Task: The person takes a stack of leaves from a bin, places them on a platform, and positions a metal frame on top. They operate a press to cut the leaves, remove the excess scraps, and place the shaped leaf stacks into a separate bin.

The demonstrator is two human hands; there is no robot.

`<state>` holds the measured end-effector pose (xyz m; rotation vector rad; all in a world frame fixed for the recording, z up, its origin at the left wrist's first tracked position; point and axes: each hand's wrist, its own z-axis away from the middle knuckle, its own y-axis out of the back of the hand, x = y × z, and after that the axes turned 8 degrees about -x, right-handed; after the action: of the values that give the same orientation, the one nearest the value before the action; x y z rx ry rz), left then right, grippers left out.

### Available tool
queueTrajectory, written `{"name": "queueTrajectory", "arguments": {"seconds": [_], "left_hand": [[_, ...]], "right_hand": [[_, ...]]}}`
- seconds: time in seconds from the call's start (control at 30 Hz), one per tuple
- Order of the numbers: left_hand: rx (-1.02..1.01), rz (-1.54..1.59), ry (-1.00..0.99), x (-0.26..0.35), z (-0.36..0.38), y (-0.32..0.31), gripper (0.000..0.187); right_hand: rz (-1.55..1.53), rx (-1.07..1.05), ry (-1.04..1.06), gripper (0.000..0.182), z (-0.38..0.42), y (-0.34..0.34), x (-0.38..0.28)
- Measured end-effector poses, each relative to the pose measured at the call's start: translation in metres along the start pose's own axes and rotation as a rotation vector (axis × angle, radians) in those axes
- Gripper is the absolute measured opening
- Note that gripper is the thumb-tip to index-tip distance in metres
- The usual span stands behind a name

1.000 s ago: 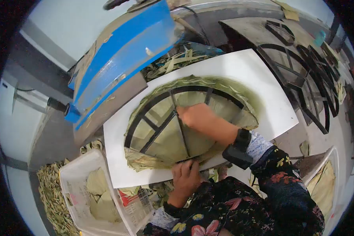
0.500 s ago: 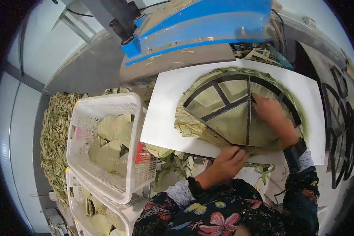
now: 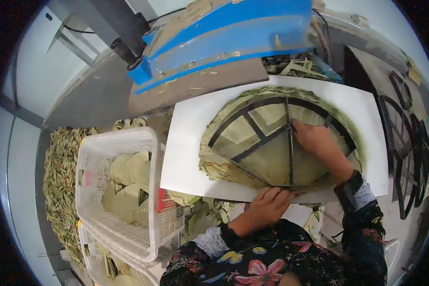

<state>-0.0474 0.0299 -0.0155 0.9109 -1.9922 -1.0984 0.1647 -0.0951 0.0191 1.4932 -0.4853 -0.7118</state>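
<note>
A black cutting die (image 3: 252, 151), a rounded frame with inner bars, lies on a stack of dried green leaves (image 3: 212, 162). The stack rests on a white board (image 3: 183, 138). My right hand (image 3: 319, 140) is closed on the die's inner bars near their junction, right of the middle. At the die's near edge, my left hand (image 3: 268, 206) has its fingers curled against the frame; its fingertips are partly hidden.
A blue press head (image 3: 224, 40) stands behind the board. On the left, a white plastic basket (image 3: 155, 200) holds cut leaf pieces (image 3: 128, 183), above another basket. Loose leaves (image 3: 62, 186) pile farther left. More black dies (image 3: 405, 157) lean at the right.
The whole view has shifted, so board, die and baskets appear slightly further left and lower. Both hands keep nearly the same places on the die.
</note>
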Motion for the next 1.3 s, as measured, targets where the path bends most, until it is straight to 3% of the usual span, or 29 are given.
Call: {"name": "queueTrajectory", "arguments": {"seconds": [0.3, 0.37, 0.47, 0.53, 0.6, 0.63, 0.67, 0.7, 0.73, 0.8, 0.9, 0.93, 1.0, 1.03, 1.1, 1.3], "left_hand": [[-0.034, -0.123, -0.115, -0.008, -0.012, 0.009, 0.040], [-0.054, -0.118, -0.126, -0.007, -0.012, 0.011, 0.042], [-0.222, -0.020, -0.096, -0.014, -0.017, 0.023, 0.045], [-0.208, 0.136, -0.290, -0.035, -0.015, 0.035, 0.045], [-0.165, 0.019, -0.475, -0.068, -0.016, 0.078, 0.038], [-0.205, 0.286, -0.220, -0.091, -0.010, 0.089, 0.031], [-0.115, -0.032, -0.337, -0.126, -0.007, 0.110, 0.027], [-0.268, -0.296, 0.117, -0.136, -0.016, 0.143, 0.035], [0.137, -0.457, 0.200, -0.190, 0.003, 0.145, 0.047], [0.529, -0.294, 0.305, -0.246, -0.031, 0.189, 0.061], [0.737, -0.259, 0.609, -0.364, -0.039, 0.242, 0.064], [0.731, -0.252, 0.593, -0.385, -0.045, 0.257, 0.064], [0.655, 0.723, 0.694, -0.407, -0.059, 0.279, 0.053], [0.652, 0.723, 0.686, -0.410, -0.067, 0.278, 0.053], [0.785, 0.729, 0.889, -0.415, -0.076, 0.273, 0.034], [0.763, 0.517, 0.715, -0.408, -0.064, 0.265, 0.018]], "right_hand": [[0.009, 0.021, 0.065, 0.033, -0.010, -0.002, 0.009], [0.002, 0.165, 0.121, 0.032, -0.008, -0.010, 0.010], [-0.099, 0.065, 0.080, 0.035, 0.001, 0.015, -0.003], [-0.085, 0.146, 0.118, 0.040, 0.007, 0.017, -0.004], [-0.069, 0.229, 0.147, 0.045, 0.024, 0.020, -0.007], [-0.124, 0.287, 0.146, 0.052, 0.045, 0.024, -0.018], [-0.179, 0.342, 0.144, 0.059, 0.067, 0.026, -0.031], [-0.206, 0.334, 0.147, 0.061, 0.088, 0.025, -0.048], [-0.232, 0.327, 0.157, 0.064, 0.105, 0.022, -0.064], [-0.148, 0.258, 0.114, 0.064, 0.126, 0.004, -0.086], [-0.041, 0.214, 0.054, 0.071, 0.130, -0.018, -0.096], [0.000, 0.239, 0.043, 0.077, 0.130, -0.021, -0.096], [-0.003, 0.258, 0.029, 0.071, 0.129, -0.021, -0.097], [-0.003, 0.267, 0.035, 0.065, 0.129, -0.020, -0.096], [-0.002, 0.285, 0.036, 0.066, 0.129, -0.023, -0.095], [-0.012, 0.334, 0.070, 0.066, 0.131, -0.021, -0.095]]}}
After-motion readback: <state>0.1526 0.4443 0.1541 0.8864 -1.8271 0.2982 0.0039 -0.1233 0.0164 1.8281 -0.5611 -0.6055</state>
